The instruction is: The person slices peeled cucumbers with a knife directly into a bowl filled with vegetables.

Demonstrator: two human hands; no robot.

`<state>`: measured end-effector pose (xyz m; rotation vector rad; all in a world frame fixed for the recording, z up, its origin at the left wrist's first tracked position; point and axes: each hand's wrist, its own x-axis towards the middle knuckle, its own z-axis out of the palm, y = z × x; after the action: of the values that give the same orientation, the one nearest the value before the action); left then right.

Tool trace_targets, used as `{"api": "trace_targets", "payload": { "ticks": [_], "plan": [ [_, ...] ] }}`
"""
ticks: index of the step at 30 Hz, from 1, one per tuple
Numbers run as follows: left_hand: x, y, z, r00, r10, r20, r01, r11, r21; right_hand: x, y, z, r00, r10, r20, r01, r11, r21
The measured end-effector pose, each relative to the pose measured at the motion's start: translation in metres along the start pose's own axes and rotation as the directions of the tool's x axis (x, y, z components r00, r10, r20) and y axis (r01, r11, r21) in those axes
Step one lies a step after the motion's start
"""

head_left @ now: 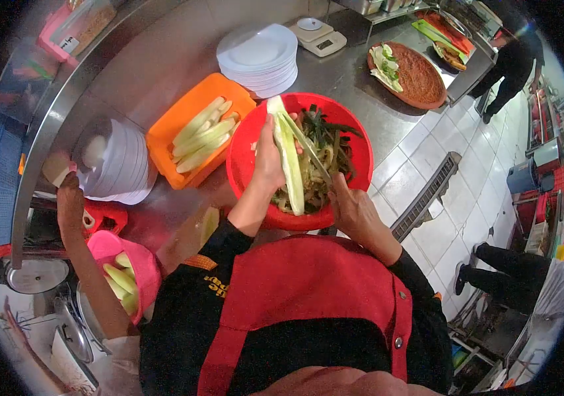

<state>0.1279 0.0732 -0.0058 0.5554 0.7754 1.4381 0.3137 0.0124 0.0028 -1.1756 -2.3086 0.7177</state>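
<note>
My left hand (269, 158) is closed around a long, pale, peeled cucumber (290, 175), tilted slightly above a red bowl (236, 165). In my right hand (358, 212) is a knife (313, 153), its blade slanting up and left, its tip near the cucumber's upper part. Dark green peel strips (341, 142) fill much of the bowl beneath both hands. Left of the bowl, an orange basket (163, 132) holds several peeled cucumbers (203, 135). My fingers hide the knife's handle.
Stacked white plates (255, 56), a scale (321, 41) and a round brown dish (411, 79) stand on the steel counter. Another person's arm (90, 264) reaches in at left beside a pink basket (146, 264) of cucumbers. Two people stand at right on the tiled floor (421, 171).
</note>
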Motion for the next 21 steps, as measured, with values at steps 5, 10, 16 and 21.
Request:
{"api": "trace_targets", "payload": {
  "ticks": [5,10,16,21],
  "plan": [
    [-0.003,-0.001,0.008,0.998,0.016,-0.063,-0.013,0.999,0.041,0.003,0.001,-0.003,0.998,-0.031,-0.062,0.033,0.999,0.028],
    [-0.008,0.019,0.011,0.993,-0.117,0.001,0.110,0.937,0.331,0.008,0.011,-0.030,0.991,0.085,-0.107,-0.102,0.980,-0.168],
    [-0.006,0.024,0.001,0.978,-0.209,-0.015,0.198,0.895,0.400,0.007,0.034,-0.035,0.988,-0.029,-0.153,0.014,0.995,-0.101],
    [-0.007,0.031,0.000,0.954,-0.299,-0.019,0.277,0.856,0.436,0.006,0.045,-0.043,0.987,-0.080,-0.142,0.057,0.986,-0.155]
  ]
}}
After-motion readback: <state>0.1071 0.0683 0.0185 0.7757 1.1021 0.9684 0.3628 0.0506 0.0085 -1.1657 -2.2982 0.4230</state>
